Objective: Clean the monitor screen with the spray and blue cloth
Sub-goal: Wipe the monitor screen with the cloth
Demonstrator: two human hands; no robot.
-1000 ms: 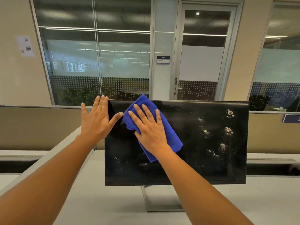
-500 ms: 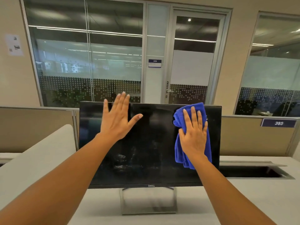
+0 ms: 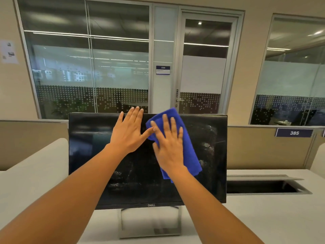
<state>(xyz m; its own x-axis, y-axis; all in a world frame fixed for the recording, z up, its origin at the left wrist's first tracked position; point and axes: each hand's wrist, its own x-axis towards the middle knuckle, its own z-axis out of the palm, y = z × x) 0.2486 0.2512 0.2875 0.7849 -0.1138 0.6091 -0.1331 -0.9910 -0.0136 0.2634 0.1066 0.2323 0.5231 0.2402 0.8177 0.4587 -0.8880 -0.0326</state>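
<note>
A black Dell monitor (image 3: 91,155) stands on the desk facing me. My right hand (image 3: 168,148) lies flat with fingers spread on a blue cloth (image 3: 190,152), pressing it against the upper middle of the screen. My left hand (image 3: 128,132) rests open and flat on the screen just left of the cloth, fingertips reaching the top edge and thumb touching the cloth. Whitish spray streaks (image 3: 209,147) remain on the right part of the screen, with smears low in the middle. No spray bottle is in view.
The monitor's silver stand (image 3: 149,226) sits on a pale desk (image 3: 263,219). An open cable trough (image 3: 263,186) lies to the right behind the monitor. Beige partitions (image 3: 255,148) run behind, a curved divider (image 3: 35,164) on the left, glass walls beyond.
My right hand swept the cloth from the upper left across to the upper right, then back toward the middle. My left hand shifted right along the top of the screen.
</note>
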